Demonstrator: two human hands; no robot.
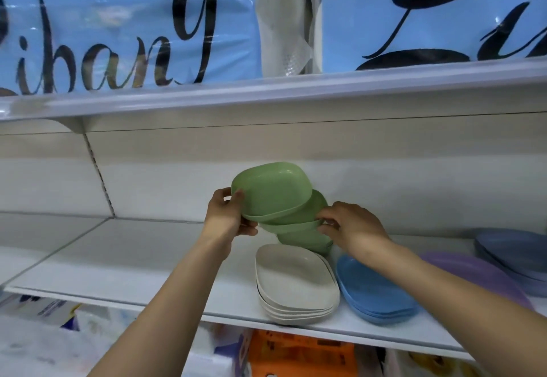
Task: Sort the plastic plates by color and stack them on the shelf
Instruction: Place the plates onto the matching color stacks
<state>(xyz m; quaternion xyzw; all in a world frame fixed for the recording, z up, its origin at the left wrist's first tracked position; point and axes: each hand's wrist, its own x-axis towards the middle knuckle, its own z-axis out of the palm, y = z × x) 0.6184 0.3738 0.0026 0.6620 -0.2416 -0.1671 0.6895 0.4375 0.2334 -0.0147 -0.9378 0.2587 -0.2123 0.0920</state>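
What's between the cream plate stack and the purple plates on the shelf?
In the head view, a stack of light blue plastic plates sits there, between the cream plastic plate stack and the purple plastic plates.

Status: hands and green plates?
Left hand grips top green plate, tilted. Right hand pinches lower green plates. White stack and blue stack sit in front, not blocking.

At the right end of the shelf point(148, 270), the grey-blue plate stack point(515, 252) is cut by the frame edge. Packages point(299, 353) below the shelf are blurred, labels unreadable.
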